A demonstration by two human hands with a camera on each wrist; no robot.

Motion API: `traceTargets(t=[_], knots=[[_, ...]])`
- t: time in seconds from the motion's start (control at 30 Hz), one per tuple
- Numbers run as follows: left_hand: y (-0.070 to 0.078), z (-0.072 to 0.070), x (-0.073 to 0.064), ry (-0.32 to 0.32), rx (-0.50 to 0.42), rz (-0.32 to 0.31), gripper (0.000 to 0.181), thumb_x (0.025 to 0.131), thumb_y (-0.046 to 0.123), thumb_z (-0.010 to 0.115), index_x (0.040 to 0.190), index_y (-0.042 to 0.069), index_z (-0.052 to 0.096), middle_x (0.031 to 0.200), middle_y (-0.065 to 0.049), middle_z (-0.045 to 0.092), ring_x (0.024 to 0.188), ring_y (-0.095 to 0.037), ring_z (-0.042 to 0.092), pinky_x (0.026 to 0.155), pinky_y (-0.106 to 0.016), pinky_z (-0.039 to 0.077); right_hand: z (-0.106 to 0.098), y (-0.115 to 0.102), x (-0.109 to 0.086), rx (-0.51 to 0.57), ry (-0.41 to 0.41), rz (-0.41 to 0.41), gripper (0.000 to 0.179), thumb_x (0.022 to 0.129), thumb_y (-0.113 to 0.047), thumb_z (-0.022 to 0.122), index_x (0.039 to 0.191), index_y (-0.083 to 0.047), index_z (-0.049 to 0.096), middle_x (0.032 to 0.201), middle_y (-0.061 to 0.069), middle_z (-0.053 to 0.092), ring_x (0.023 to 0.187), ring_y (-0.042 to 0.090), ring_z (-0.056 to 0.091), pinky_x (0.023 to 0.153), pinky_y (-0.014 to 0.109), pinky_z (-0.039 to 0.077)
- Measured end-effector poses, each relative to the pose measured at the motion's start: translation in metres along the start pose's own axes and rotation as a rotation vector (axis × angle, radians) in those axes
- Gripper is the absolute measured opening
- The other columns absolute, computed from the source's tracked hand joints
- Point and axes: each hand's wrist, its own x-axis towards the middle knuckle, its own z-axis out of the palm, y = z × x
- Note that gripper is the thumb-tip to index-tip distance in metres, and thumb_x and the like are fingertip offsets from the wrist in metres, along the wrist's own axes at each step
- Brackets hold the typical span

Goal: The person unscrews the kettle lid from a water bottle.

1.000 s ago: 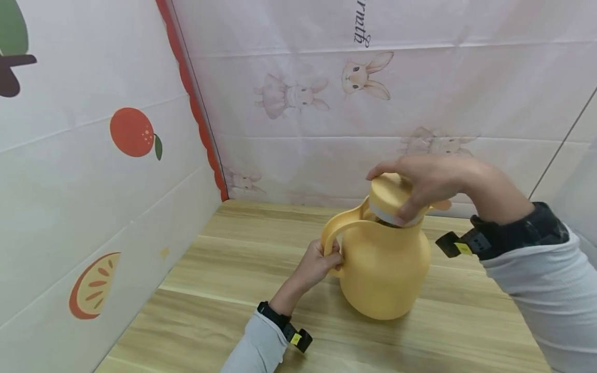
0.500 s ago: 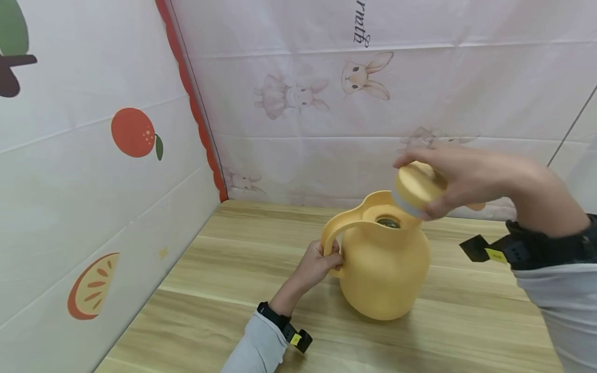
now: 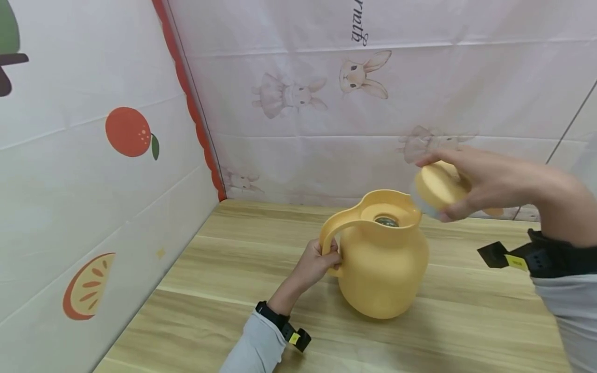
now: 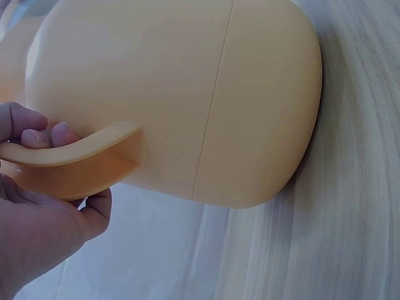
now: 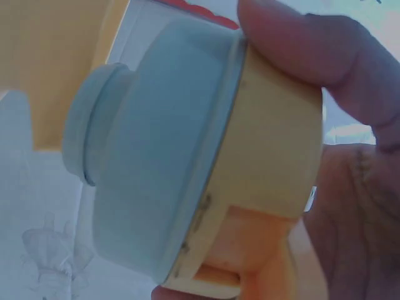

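Note:
A yellow thermos jug [image 3: 382, 269] stands upright on the table, its round mouth [image 3: 387, 221] uncovered. My left hand [image 3: 314, 264] grips the jug's handle [image 3: 332, 233]; the left wrist view shows the fingers [image 4: 44, 134] curled round that handle [image 4: 87, 150]. Up and to the right of the mouth, my right hand [image 3: 496, 178] holds the jug's lid [image 3: 440, 187], tilted in the air. In the right wrist view the lid [image 5: 275, 131] has a yellow top, a pale stepped underside [image 5: 169, 144] and an orange part [image 5: 250, 244]. The thumb presses on its side.
The wood-grain table [image 3: 224, 300] reaches around the jug. A wall sheet with rabbit prints [image 3: 298, 166] stands close behind it, and a fruit-printed sheet [image 3: 154, 207] borders the left side.
My right hand has lifted the lid off the jug's mouth and carried it to the right, uncovering the opening. The left hand stays on the handle and the jug has not moved.

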Motion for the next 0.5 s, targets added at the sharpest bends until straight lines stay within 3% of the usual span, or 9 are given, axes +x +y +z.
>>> traceTargets(t=[0.2, 0.5], knots=[[-0.001, 0.0, 0.001, 0.001, -0.006, 0.001, 0.018, 0.081, -0.011, 0.046, 0.067, 0.0, 0.042, 0.064, -0.006, 0.045, 0.062, -0.019, 0.049, 0.06, -0.029, 0.044, 0.003, 0.015, -0.007, -0.004, 0.021, 0.049, 0.085, 0.065, -0.024, 0.085, 0.135, -0.018, 0.037, 0.111, 0.013, 0.047, 0.083, 0.024, 0.046, 0.063, 0.036, 0.039], [-0.002, 0.0, 0.003, 0.004, -0.008, -0.003, 0.018, 0.081, -0.011, 0.045, 0.067, 0.0, 0.042, 0.064, -0.007, 0.045, 0.062, -0.019, 0.049, 0.06, -0.03, 0.044, 0.009, 0.034, -0.014, 0.037, 0.025, 0.053, 0.084, 0.065, -0.021, 0.085, 0.133, -0.014, 0.035, 0.103, 0.013, 0.047, 0.079, 0.022, 0.048, 0.063, 0.036, 0.04]])
